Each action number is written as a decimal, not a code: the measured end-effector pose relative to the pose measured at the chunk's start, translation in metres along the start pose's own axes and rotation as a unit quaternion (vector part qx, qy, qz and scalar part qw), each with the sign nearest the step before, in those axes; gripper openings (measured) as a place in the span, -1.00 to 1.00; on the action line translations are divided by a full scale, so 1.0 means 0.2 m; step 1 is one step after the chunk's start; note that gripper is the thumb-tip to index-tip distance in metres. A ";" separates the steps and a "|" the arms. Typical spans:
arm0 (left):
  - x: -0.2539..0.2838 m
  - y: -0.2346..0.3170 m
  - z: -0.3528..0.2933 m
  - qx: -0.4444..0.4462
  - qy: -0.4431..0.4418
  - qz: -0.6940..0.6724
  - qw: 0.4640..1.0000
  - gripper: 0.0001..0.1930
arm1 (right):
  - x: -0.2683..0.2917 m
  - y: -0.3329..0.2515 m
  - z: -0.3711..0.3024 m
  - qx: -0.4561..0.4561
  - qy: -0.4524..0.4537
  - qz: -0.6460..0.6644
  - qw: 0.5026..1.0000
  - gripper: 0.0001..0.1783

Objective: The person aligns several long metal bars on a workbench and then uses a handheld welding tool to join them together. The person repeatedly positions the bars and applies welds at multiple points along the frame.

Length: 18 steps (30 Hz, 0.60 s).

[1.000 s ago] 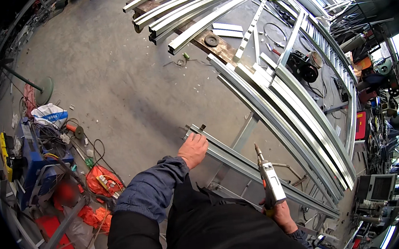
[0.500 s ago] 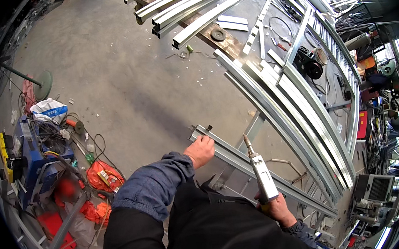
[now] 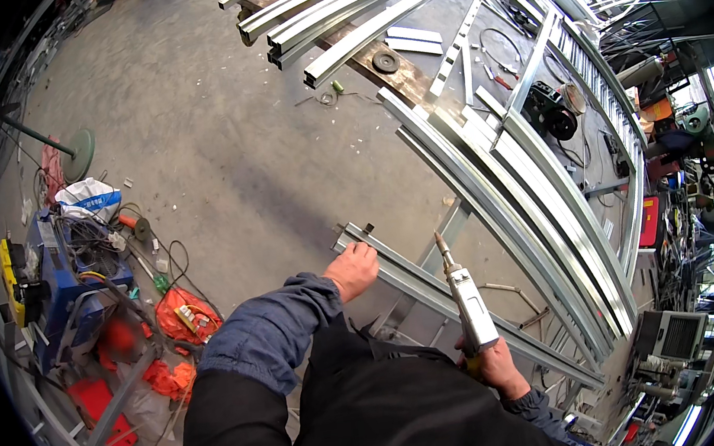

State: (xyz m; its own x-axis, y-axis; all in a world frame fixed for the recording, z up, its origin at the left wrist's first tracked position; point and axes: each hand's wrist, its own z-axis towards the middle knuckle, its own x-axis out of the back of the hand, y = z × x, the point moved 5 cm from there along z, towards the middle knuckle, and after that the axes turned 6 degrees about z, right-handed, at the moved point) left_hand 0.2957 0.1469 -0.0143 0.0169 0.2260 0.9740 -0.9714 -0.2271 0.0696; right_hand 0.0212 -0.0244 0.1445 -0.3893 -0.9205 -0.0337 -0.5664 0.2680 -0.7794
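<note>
While the left hand (image 3: 352, 270) is pressing bent fingers to a steel rail (image 3: 420, 282) near its far end, the right hand (image 3: 500, 369) is wrapping its fingers around the rear grip of a power tool (image 3: 474, 311). Whether the left hand is clasping the rail or only resting there, I cannot tell. The rail is lying in front of the person, slanting from upper left to lower right. The tool is pointing its tapered tip upward and a little left, its body crossing over the rail in view; contact between them is staying unclear from this angle.

Beyond, more rails (image 3: 540, 223) are running in a long row, and a plank (image 3: 408, 78) is bearing a dark wheel (image 3: 385, 62).

As for writing, a white bag (image 3: 89, 201) at the left is showing pale characters on its blue panel. Beneath it, a blue box (image 3: 58, 280) is standing near an orange bag (image 3: 184, 318). Any marking on the tool's pale casing is appearing too small to read.
</note>
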 end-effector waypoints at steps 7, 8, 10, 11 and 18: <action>-0.01 -0.01 0.02 0.012 -0.033 -0.016 0.999 -0.88 | 0.04 -0.02 0.01 0.032 -0.024 0.031 0.999 -0.44; 0.00 0.00 0.04 0.028 -0.048 -0.017 0.998 -0.89 | 0.05 -0.01 0.00 0.033 -0.017 0.031 0.999 -0.42; 0.04 0.05 0.08 0.059 -0.078 -0.022 0.995 -0.89 | 0.08 0.00 -0.01 0.034 -0.001 0.033 0.999 -0.38; 0.06 0.10 0.12 0.037 -0.093 -0.045 0.994 -0.83 | 0.09 0.01 -0.01 0.041 -0.002 0.038 0.998 -0.39; -0.07 0.43 0.28 -0.028 -0.109 -0.034 0.993 0.14 | 0.09 0.01 0.01 0.013 -0.019 0.021 1.000 -0.42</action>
State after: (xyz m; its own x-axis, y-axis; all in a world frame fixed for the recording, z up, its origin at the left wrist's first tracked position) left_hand 0.2260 0.0715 -0.0102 0.1283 0.0274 0.9914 -0.9778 -0.1637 0.1310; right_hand 0.0135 -0.0406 0.1410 -0.3839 -0.9190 -0.0899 -0.5313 0.2994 -0.7925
